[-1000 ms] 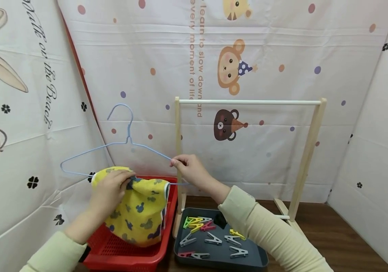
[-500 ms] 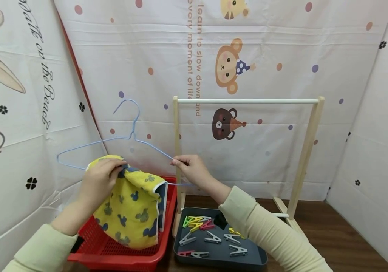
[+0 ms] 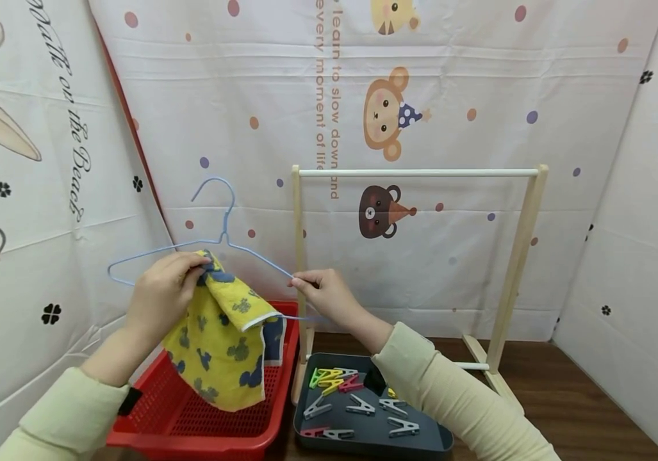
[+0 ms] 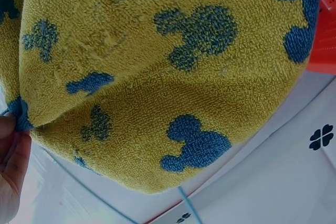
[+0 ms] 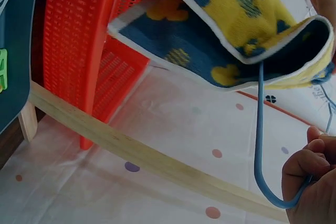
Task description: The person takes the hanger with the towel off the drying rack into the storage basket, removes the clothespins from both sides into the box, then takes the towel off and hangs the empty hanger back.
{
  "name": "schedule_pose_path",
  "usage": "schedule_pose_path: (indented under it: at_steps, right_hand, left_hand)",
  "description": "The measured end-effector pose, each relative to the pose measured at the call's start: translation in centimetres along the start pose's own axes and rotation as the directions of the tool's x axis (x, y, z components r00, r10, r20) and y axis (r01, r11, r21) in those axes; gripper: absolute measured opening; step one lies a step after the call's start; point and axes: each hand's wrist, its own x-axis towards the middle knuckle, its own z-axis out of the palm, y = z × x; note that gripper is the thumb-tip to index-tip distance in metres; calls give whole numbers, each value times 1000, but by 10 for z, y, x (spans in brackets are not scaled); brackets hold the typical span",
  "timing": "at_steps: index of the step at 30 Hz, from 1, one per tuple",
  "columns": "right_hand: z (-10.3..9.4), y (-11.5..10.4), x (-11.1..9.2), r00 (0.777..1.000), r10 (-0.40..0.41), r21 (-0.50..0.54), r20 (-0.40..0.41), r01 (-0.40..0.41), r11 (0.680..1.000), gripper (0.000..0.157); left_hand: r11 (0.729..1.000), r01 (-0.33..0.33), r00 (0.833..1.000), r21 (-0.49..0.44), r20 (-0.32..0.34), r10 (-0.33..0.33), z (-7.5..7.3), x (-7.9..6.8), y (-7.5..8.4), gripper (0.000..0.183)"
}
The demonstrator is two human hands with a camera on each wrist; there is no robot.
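Note:
My left hand (image 3: 164, 291) pinches the upper edge of a small yellow towel (image 3: 225, 346) with blue cartoon shapes and a white hem. The towel is draped over the bottom bar of a blue wire hanger (image 3: 225, 224), and its darker blue reverse side (image 5: 152, 35) shows in the right wrist view. My right hand (image 3: 325, 294) grips the hanger near its right shoulder corner, with the hook pointing up. In the left wrist view the towel (image 4: 157, 87) fills most of the picture, and only the thumb and fingertips (image 4: 13, 150) show at its left edge.
Below the towel stands a red perforated basket (image 3: 273, 422). Beside it a dark grey tray (image 3: 375, 438) holds several clothespins (image 3: 360, 404) in mixed colours. Behind the tray rises a wooden rack (image 3: 521, 256) with a white top rail (image 3: 421, 173) on the brown table (image 3: 571, 397).
My left hand has moved up and to the left, drawing the towel's pinched edge higher above the hanger's bottom bar. The towel hangs narrower, while my right hand stays nearly still.

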Motion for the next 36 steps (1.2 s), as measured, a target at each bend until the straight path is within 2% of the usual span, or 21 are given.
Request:
schedule_pose_path:
  at_steps: [7,13,19,26,36]
  right_hand:
    - [5,7,0,1000,-1,-9,-5,1,1000,24]
    - [12,14,-1,1000,18,-48,-4,-18,999,24]
    - [19,22,-6,999,40,-51,21,-39,998,27]
    - [27,35,-9,995,86,1,51,-87,996,28]
    - [31,46,-13,993,71,-44,96,-67,997,27]
  left_hand:
    - [1000,17,1000,13,-23,-16,-7,10,0,21]
    - [999,20,998,-38,-52,-22,-14,20,-5,20]
    - [999,25,996,-22,-88,-26,-23,32,-5,20]
    - [999,43,993,-30,-104,-46,-31,42,-5,19]
    - [999,44,991,-6,-127,-44,-44,62,-4,16]
